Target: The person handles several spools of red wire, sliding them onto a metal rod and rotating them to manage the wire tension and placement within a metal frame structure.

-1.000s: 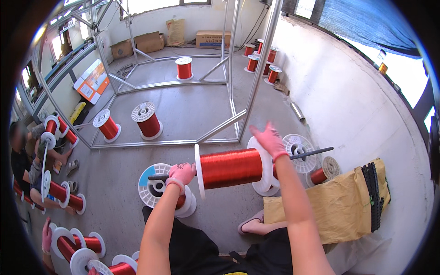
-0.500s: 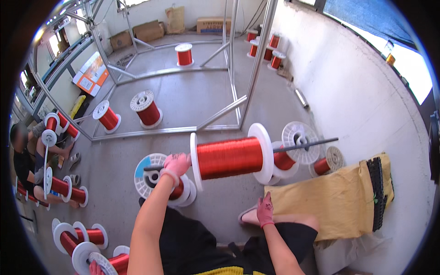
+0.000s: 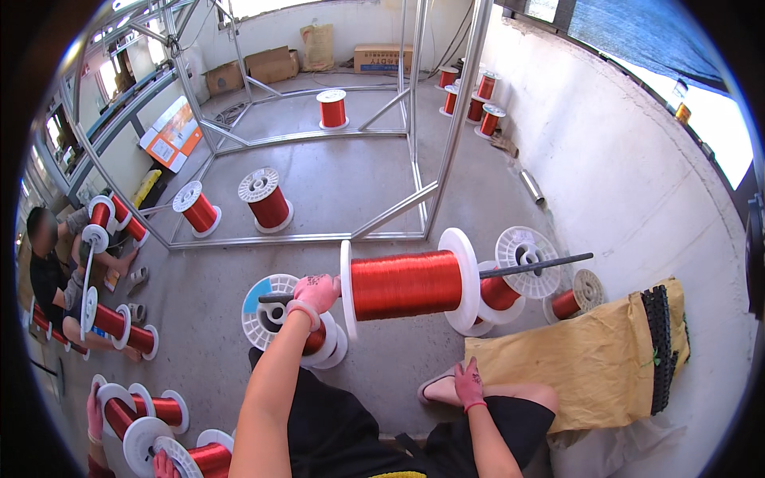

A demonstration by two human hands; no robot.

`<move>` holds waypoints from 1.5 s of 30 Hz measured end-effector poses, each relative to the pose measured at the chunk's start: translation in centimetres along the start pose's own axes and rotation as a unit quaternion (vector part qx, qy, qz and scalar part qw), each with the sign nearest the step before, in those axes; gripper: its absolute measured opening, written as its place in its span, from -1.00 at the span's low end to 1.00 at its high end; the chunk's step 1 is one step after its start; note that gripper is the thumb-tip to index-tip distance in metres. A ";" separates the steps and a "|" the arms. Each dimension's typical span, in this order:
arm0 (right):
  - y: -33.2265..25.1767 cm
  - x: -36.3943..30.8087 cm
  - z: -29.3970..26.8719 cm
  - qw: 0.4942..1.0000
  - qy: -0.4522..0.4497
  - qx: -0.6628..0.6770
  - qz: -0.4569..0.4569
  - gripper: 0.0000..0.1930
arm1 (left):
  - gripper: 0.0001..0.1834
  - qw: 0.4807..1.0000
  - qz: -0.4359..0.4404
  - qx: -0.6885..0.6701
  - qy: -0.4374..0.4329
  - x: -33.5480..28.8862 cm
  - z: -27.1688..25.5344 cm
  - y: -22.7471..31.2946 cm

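Right hand point(image 3: 469, 384) lowered since a second ago from the wire spool point(image 3: 408, 284) to beside the knee point(image 3: 539, 396), fingers loose, spool glossy red between white flanges point(image 3: 460, 279), midway along a dark rod point(image 3: 550, 264), left hand point(image 3: 317, 293) clenched around the rod's left part

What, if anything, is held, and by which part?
The pink-gloved left hand grips a straight dark rod near its left end, beside the white, red-wound spool it carries; the pink-gloved right hand seems empty.

Grey floor point(image 3: 351, 179) spreading under a metal frame point(image 3: 458, 119), white wall point(image 3: 621, 183) rising at right, bright window point(image 3: 721, 127) admitting daylight beside a blue sheet point(image 3: 649, 36), cardboard boxes point(image 3: 272, 65) standing along the back wall point(image 3: 275, 30).
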State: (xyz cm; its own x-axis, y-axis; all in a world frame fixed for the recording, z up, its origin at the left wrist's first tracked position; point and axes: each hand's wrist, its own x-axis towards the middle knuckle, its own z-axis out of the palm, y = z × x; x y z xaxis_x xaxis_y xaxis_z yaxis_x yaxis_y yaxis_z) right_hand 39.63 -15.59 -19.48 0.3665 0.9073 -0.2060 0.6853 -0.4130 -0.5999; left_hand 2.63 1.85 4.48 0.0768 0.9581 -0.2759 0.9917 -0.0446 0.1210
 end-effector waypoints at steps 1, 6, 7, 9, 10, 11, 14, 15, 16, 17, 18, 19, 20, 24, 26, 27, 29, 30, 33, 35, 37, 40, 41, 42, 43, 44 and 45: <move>0.2 0.2 0.1 1.000 0.016 -0.024 -0.008 -0.38 | -0.47 1.000 0.004 0.006 0.000 0.0 -0.1 0.0; -3.9 -0.1 -4.4 0.996 0.057 -0.061 -0.027 -0.47 | -0.48 1.000 -0.005 -0.030 0.008 0.0 0.1 -0.2; -5.8 -0.1 -6.4 0.997 0.068 -0.043 0.008 -0.50 | -0.47 0.999 -0.006 -0.033 0.009 0.1 0.2 -0.2; -11.1 1.2 -10.8 0.950 0.166 0.266 0.011 -0.62 | -0.47 0.999 -0.009 -0.030 0.009 0.2 0.3 -0.2; -14.2 2.2 -13.0 0.932 0.181 0.309 -0.054 -0.60 | -0.47 1.000 -0.013 -0.028 0.003 0.1 0.3 -0.2; -17.6 3.5 -15.0 0.900 0.188 0.371 -0.133 -0.57 | -0.47 0.999 -0.008 -0.035 0.003 0.1 0.3 -0.1; -27.1 7.6 -18.9 0.928 0.135 0.265 -0.226 -0.39 | -0.46 0.999 0.005 -0.045 0.013 0.0 0.1 -0.1; -30.1 9.3 -19.2 0.966 0.127 0.136 -0.182 -0.36 | -0.46 0.999 0.008 -0.046 0.018 -0.1 0.0 -0.1; -32.2 10.5 -19.3 0.966 0.155 0.022 -0.204 -0.32 | -0.45 0.999 0.002 -0.044 0.019 -0.1 -0.1 -0.1; -33.5 11.4 -19.2 0.984 0.100 -0.041 -0.141 -0.31 | -0.45 0.999 0.000 -0.045 0.023 -0.1 -0.1 0.0; -34.3 12.2 -19.2 0.988 0.069 -0.088 -0.108 -0.31 | -0.45 0.999 -0.011 -0.045 0.023 -0.1 -0.1 0.0; -34.2 12.4 -18.9 0.987 0.036 -0.126 -0.092 -0.30 | -0.45 0.998 -0.024 -0.047 0.022 -0.1 -0.1 0.0; -33.3 11.9 -18.2 0.995 0.018 -0.053 -0.087 -0.32 | -0.45 0.999 -0.014 -0.043 0.019 -0.1 0.0 -0.1; -23.8 5.9 -14.4 0.928 0.112 0.209 -0.287 -0.43 | -0.49 0.999 -0.014 -0.031 -0.004 0.2 0.5 -0.3; -17.0 1.5 -10.6 0.953 0.140 0.045 -0.265 -0.45 | -0.55 1.000 0.002 -0.009 -0.014 0.3 0.6 -0.5; -13.9 0.0 -8.2 0.920 0.126 -0.265 -0.259 -0.43 | -0.59 1.000 0.021 -0.001 -0.008 0.0 0.8 -0.5; -8.2 -1.6 -4.9 0.967 0.008 -0.255 0.004 -0.42 | -0.73 0.980 0.096 0.165 0.058 -0.1 1.0 -0.6; -6.7 0.4 -3.7 0.969 0.080 -0.216 -0.088 -0.43 | -0.74 0.977 0.099 0.174 0.069 0.2 0.7 -0.6; -3.8 2.1 -2.2 0.964 0.114 -0.187 -0.149 -0.46 | -0.69 0.987 0.074 0.134 -0.038 0.3 0.9 -0.6; -4.0 3.2 -2.8 0.957 0.154 -0.162 -0.183 -0.48 | -0.47 0.999 -0.024 -0.020 0.015 0.5 1.1 -0.6; -4.9 3.0 -3.8 0.978 0.092 -0.130 -0.139 -0.47 | -0.46 1.000 -0.017 0.006 0.018 0.8 1.3 -0.7; -5.5 1.8 -4.7 0.981 0.078 -0.131 -0.119 -0.46 | -0.46 1.000 -0.024 -0.010 0.015 1.1 1.7 -0.8; -5.3 1.5 -4.6 0.984 0.070 -0.120 -0.112 -0.46 | -0.46 1.000 -0.022 -0.012 0.012 1.1 1.8 -0.8; -4.9 1.3 -4.4 0.984 0.087 -0.088 -0.129 -0.47 | -0.46 1.000 -0.020 -0.010 0.013 1.2 1.8 -0.8; -4.3 1.3 -4.0 0.987 0.064 -0.105 -0.103 -0.46 | -0.45 1.000 -0.020 -0.001 0.011 1.2 1.7 -0.8; -3.5 1.4 -3.5 0.987 0.068 -0.104 -0.102 -0.45 | -0.45 1.000 -0.018 -0.005 0.015 1.2 1.7 -0.8; -2.8 1.5 -3.0 0.987 0.071 -0.103 -0.101 -0.44 | -0.45 1.000 -0.020 -0.006 0.012 1.1 1.6 -0.7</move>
State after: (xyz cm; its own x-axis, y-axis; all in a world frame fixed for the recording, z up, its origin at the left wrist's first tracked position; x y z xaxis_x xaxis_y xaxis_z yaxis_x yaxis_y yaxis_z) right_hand 40.20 -13.30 -15.80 0.2841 0.9586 0.0202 0.8617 -0.2460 -0.4438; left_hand 2.17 2.50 2.57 0.0347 0.9658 -0.2570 0.9926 -0.0034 0.1212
